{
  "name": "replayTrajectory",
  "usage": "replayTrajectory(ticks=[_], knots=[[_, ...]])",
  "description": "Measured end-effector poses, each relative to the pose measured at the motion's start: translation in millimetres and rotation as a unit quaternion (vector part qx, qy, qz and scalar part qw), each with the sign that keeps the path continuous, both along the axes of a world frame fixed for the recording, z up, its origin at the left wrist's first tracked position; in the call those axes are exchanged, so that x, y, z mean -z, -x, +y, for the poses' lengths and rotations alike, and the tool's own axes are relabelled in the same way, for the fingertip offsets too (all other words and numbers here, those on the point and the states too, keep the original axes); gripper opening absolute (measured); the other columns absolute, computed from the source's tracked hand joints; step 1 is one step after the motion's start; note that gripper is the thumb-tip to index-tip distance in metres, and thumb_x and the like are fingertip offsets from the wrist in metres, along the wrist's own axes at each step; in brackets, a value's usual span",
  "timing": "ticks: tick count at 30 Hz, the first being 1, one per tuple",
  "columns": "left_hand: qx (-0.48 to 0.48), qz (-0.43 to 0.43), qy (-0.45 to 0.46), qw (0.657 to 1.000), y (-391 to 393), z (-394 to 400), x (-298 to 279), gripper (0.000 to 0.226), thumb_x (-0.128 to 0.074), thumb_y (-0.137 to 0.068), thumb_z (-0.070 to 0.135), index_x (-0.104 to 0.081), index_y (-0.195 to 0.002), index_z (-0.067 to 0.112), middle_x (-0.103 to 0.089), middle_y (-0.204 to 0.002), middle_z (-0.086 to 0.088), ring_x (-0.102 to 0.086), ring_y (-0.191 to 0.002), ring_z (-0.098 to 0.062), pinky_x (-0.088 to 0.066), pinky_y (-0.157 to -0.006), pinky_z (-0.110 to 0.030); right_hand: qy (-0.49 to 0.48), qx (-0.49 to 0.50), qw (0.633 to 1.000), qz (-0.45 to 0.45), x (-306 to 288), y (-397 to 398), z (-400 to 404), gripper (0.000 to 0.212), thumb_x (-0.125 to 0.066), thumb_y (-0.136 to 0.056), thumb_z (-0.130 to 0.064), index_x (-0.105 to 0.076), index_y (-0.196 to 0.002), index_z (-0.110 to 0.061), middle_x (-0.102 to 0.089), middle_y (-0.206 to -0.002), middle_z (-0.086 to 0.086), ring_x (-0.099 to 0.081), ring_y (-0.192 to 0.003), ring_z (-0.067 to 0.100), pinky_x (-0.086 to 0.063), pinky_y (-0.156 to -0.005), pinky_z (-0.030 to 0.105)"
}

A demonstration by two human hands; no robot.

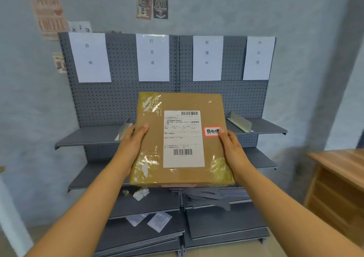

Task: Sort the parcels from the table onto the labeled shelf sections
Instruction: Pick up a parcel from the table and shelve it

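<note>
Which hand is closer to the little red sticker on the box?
Right. The right hand holds the box edge with its thumb touching the red sticker; the left hand grips the opposite edge.

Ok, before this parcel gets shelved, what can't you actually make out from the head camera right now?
- Rightmost paper sign: characters faint and blurred, not readable.
- Shipping label on the parcel: fine print too small.
- Red-bordered sticker: its right end is covered by the right hand.
- Fingers of the left hand and right hand: hidden behind the parcel.
- Middle of both shelves: blocked by the parcel.
- Wooden table: cut off by the right edge.
</note>
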State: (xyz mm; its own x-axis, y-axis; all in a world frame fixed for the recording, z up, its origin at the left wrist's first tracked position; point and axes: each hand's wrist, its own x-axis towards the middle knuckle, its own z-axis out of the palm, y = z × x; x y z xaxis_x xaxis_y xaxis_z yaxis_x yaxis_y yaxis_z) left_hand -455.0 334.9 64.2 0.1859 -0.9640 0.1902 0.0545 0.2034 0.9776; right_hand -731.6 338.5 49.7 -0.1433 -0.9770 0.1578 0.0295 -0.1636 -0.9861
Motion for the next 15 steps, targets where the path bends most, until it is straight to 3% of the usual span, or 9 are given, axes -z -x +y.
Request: replayTrajectory(ticks=[3,6,10,12,15], knots=[[0.016,-0.004,0.000,1.000,26,-31,-4,0.045,-0.063,-0.087,0.056,-0.055,-0.125,0.033,-0.071,-0.110,0.000,-0.073,-0.092,-0.021,-0.059,-0.081,-0.043,0.005,0.030,0.999,0.011,-4,24,-21,0.040,-0.048,-0.096,-0.055,-0.047,-0.129,-0.034,-0.068,-0.097,-0.008,-0.071,-0.067,0.003,-0.052,-0.051,0.018],[0.027,0.007,0.000,1.000,44,-66,-7,0.044,-0.063,-0.087,0.056,-0.054,-0.124,0.033,-0.072,-0.108,0.001,-0.073,-0.089,-0.019,-0.059,-0.074,-0.038,0.010,0.053,0.998,0.030,-10,41,-45,0.037,-0.047,-0.096,-0.056,-0.048,-0.125,-0.035,-0.067,-0.092,-0.011,-0.068,-0.062,-0.001,-0.049,-0.049,0.016],[0.046,0.016,-0.007,0.999,72,-114,-10,0.038,-0.061,-0.088,0.057,-0.053,-0.119,0.036,-0.072,-0.105,0.003,-0.074,-0.084,-0.016,-0.057,-0.062,-0.031,0.021,0.080,0.996,0.039,-20,67,-80,0.037,-0.047,-0.095,-0.057,-0.047,-0.125,-0.035,-0.066,-0.097,-0.010,-0.067,-0.083,0.008,-0.050,-0.062,0.024],[0.056,0.018,-0.007,0.998,90,-133,-11,0.039,-0.061,-0.089,0.056,-0.053,-0.121,0.035,-0.072,-0.103,0.004,-0.074,-0.081,-0.014,-0.056,-0.059,-0.029,0.026,0.087,0.995,0.028,-22,84,-97,0.035,-0.048,-0.096,-0.054,-0.046,-0.124,-0.034,-0.066,-0.098,-0.008,-0.067,-0.083,0.008,-0.051,-0.056,0.019],[0.063,0.019,-0.009,0.998,116,-158,-10,0.040,-0.060,-0.090,0.054,-0.053,-0.123,0.033,-0.071,-0.106,0.002,-0.073,-0.086,-0.017,-0.057,-0.066,-0.032,0.027,0.091,0.995,0.021,-18,106,-119,0.039,-0.049,-0.096,-0.053,-0.046,-0.128,-0.031,-0.067,-0.102,-0.003,-0.069,-0.087,0.013,-0.054,-0.061,0.023]])
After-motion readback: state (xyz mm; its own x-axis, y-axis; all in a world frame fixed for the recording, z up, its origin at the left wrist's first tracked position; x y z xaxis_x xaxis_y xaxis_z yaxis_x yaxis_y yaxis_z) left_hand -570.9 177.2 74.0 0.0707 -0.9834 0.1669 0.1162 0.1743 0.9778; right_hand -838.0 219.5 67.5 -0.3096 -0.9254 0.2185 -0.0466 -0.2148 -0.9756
